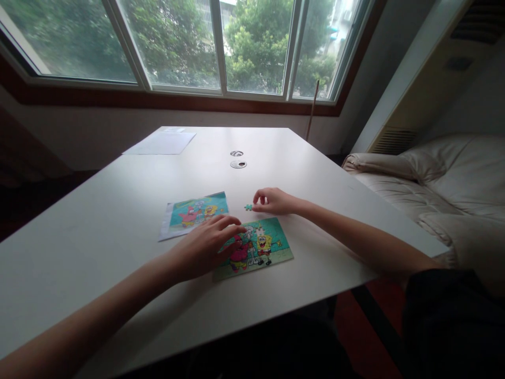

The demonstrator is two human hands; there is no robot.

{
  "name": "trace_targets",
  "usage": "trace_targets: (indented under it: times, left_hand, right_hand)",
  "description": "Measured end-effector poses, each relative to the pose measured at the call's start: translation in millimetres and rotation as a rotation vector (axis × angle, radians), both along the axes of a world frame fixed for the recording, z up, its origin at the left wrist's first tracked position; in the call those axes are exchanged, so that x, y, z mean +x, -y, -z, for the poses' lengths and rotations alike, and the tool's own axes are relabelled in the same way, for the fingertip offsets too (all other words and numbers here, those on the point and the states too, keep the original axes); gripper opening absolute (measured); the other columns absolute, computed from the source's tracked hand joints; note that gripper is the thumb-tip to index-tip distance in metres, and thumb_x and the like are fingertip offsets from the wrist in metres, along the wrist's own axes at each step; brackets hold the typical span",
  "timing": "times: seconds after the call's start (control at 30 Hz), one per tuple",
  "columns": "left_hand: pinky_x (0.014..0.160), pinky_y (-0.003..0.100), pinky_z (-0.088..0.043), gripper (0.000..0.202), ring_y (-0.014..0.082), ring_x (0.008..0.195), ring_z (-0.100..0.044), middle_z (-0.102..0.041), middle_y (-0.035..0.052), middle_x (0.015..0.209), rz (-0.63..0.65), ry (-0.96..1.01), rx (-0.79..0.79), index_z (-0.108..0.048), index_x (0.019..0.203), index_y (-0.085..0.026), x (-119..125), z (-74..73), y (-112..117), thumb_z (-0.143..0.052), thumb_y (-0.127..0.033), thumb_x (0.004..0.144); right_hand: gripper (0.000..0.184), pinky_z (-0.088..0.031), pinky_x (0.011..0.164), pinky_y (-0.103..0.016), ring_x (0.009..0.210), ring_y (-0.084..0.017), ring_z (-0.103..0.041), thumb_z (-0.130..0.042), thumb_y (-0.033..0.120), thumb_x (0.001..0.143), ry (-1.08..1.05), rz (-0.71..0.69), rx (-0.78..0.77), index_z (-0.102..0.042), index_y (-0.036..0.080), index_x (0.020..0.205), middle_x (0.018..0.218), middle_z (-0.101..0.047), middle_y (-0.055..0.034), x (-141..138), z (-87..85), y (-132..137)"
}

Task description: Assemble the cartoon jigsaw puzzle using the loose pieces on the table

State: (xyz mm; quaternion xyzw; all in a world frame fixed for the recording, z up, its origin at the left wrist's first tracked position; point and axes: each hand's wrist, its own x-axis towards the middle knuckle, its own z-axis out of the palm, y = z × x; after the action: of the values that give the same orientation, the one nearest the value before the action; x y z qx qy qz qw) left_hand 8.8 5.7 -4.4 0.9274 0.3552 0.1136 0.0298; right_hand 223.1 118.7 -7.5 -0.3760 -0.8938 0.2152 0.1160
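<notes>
A cartoon jigsaw puzzle (282, 252) lies flat on the white table, with a pale gap showing near its upper middle. My left hand (209, 239) rests over the puzzle's left side, fingers stretched out and apart, hiding part of the picture. Just beyond the puzzle's far edge, my right hand (276, 201) is curled with thumb and fingertips pinching a small green puzzle piece (248, 207), which sticks out to the left at table level. Left of the puzzle lies a printed sheet (189, 213) with the same cartoon picture, partly behind my left hand.
The white table (315, 179) reaches toward the window. White paper (161, 143) lies at its far left corner. Two round fittings (238, 164) are set in the tabletop. A cream sofa (394, 171) stands on the right, and a thin stick (313, 109) leans beyond the table.
</notes>
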Motion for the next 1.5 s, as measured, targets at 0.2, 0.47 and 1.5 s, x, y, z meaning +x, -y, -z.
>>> trace_targets:
  times: [0.2,0.47,1.5]
  left_hand:
    - [0.084,0.040,-0.042,0.028,0.0223,0.100,-0.046,-0.047,0.0081,0.116,0.002,0.018,-0.013,-0.048,0.114,-0.025,1,5.1,7,-0.040,-0.030,0.088]
    - [0.085,0.039,-0.041,0.028,0.0221,0.100,-0.047,-0.050,0.0081,0.113,-0.004,0.041,-0.055,-0.049,0.113,-0.024,6,7.0,7,-0.039,-0.029,0.088]
    - [0.083,0.037,-0.041,0.022,0.0215,0.096,-0.048,-0.055,0.0075,0.104,-0.046,0.061,-0.014,-0.053,0.104,-0.021,15,4.1,10,-0.042,-0.026,0.086]
  right_hand:
    - [0.027,-0.038,0.059,-0.023,0.071,-0.013,-0.053,-0.061,0.039,0.068,0.084,-0.005,-0.122,-0.061,0.015,0.082,0.082,-0.062,-0.0056,-11,-5.1,-5]
    - [0.038,-0.038,0.059,-0.024,0.071,-0.014,-0.054,-0.062,0.048,0.064,0.061,0.097,-0.119,-0.061,0.014,0.082,0.082,-0.062,-0.0063,-20,-7.1,1]
    - [0.013,-0.042,0.061,-0.020,0.066,-0.009,-0.056,-0.060,0.023,0.072,-0.182,-0.114,-0.127,-0.065,0.016,0.082,0.074,-0.064,-0.0010,15,-7.4,54]
